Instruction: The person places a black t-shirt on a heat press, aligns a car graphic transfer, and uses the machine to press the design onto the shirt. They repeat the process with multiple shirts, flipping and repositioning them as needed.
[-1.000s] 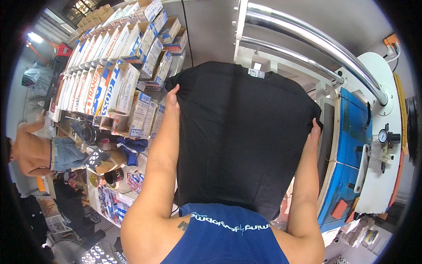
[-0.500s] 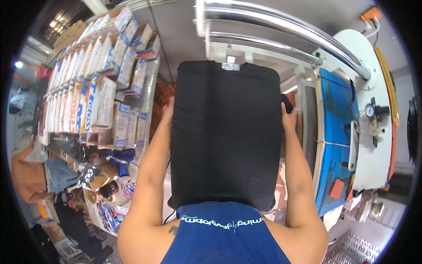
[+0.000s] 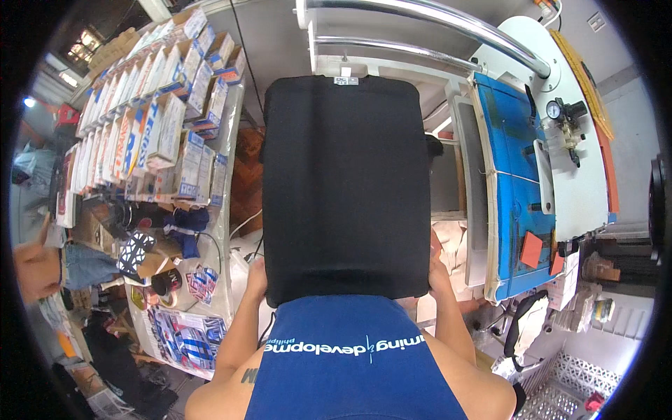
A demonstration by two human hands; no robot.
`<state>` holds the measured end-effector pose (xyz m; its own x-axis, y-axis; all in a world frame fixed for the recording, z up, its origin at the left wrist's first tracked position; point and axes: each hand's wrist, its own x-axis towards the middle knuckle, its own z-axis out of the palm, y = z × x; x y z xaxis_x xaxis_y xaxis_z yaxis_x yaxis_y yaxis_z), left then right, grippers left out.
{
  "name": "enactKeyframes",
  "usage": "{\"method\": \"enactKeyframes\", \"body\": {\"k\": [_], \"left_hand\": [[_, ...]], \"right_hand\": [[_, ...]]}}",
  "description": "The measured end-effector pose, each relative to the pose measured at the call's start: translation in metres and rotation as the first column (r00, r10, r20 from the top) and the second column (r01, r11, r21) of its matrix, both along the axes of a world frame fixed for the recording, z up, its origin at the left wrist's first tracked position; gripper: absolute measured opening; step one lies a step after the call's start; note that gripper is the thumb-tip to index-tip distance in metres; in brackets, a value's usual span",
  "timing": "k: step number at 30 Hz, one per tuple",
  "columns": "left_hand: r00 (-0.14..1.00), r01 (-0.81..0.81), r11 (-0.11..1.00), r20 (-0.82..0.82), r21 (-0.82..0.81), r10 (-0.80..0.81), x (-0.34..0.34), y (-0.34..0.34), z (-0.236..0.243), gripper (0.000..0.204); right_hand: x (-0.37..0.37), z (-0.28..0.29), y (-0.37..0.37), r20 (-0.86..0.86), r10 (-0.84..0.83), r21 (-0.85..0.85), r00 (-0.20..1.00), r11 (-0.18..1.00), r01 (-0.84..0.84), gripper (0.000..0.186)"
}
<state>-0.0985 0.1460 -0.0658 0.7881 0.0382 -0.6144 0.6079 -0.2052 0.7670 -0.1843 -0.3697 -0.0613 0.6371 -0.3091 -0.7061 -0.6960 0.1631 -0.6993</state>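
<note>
Cluttered table point(image 3: 210, 231) with boxes point(image 3: 150, 119) left, blue press point(image 3: 514, 175) right. Black shirt point(image 3: 343, 182) stretched flat between; both hands' fingers point(image 3: 257, 276) gripping its lower corners, lower down than before.

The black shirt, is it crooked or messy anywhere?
No, nothing stands out. The black shirt lies flat and straight, tag at the far edge, with the left hand and right hand at its near corners.

Black T-shirt point(image 3: 344, 185), pulled smooth and flat over a rectangular press platen, collar tag at the far edge, sides wrapped around the platen's edges, near hem gripped at both lower corners.
</note>
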Motion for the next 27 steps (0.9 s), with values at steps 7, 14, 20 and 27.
{"method": "enactKeyframes", "body": {"k": [7,14,20,27], "left_hand": [[0.437,-0.036,0.783,0.714,0.621,-0.547,0.030,-0.075,0.092,0.037],[0.036,0.371,0.367,0.382,0.853,-0.924,-0.049,-0.097,0.072,0.072],[0.250,0.317,0.786,0.752,0.532,-0.610,-0.093,-0.007,0.052,0.013],[0.872,-0.476,0.502,0.461,0.722,0.164,-0.054,0.161,-0.018,0.024]], "right_hand": [[0.047,0.087,0.071,0.183,0.612,-0.949,0.769,0.314,-0.025,0.050],[-0.031,0.078,0.125,-0.157,0.953,-0.938,0.259,-0.062,-0.342,0.066],[-0.061,0.091,0.092,0.108,0.975,-0.921,0.192,0.171,-0.350,0.020],[0.015,0.118,0.126,0.299,0.887,-0.863,0.351,0.409,-0.296,0.016]]}}
